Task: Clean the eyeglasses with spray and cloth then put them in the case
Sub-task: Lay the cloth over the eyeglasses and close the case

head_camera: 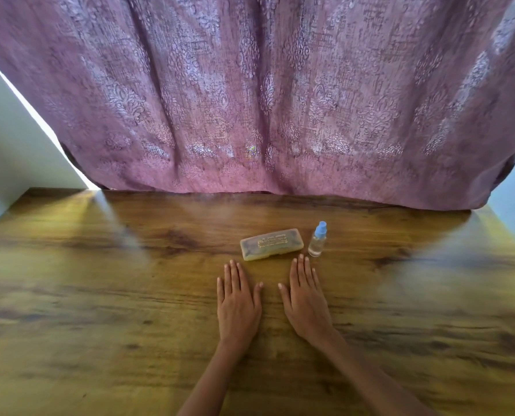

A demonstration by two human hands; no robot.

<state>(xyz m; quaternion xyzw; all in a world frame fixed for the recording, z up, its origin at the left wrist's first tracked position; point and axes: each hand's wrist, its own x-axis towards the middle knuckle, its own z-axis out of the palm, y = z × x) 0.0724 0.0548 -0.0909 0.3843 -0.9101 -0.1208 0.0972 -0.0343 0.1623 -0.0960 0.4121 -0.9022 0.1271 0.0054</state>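
The case [272, 244] lies flat on the table [100, 295], just beyond the fingertips of both hands. It is a long, low box with rounded corners, made of translucent yellowish plastic, and its lid is down. A line of dark print with some ornament runs along the lid, too blurred to read. Dim shapes show through the plastic, but whether they are the glasses cannot be told. Just right of the case and apart from it, the bottle [317, 243] stands upright. It is a small see-through cylinder, and its pale blue cap [320, 229] is narrower than the body and rounded at the top. No writing can be made out on it. The left hand [237, 301] lies palm down and flat on the wood, fingers straight and close together, thumb spread to the side, holding nothing. The right hand [305, 298] lies the same way. Its fingertips come near the case's right end and the foot of the bottle but touch neither. The tabletop is smooth, yellow-brown wood grain with dark streaks and knots, and it is glossy enough to carry pale sheen toward its far corners. At its far edge hangs a curtain [250, 85] of coarse mauve weave with a paler damask pattern, falling in deep folds, its hem meeting the table. A plain pale wall [10, 139] shows beside the curtain.
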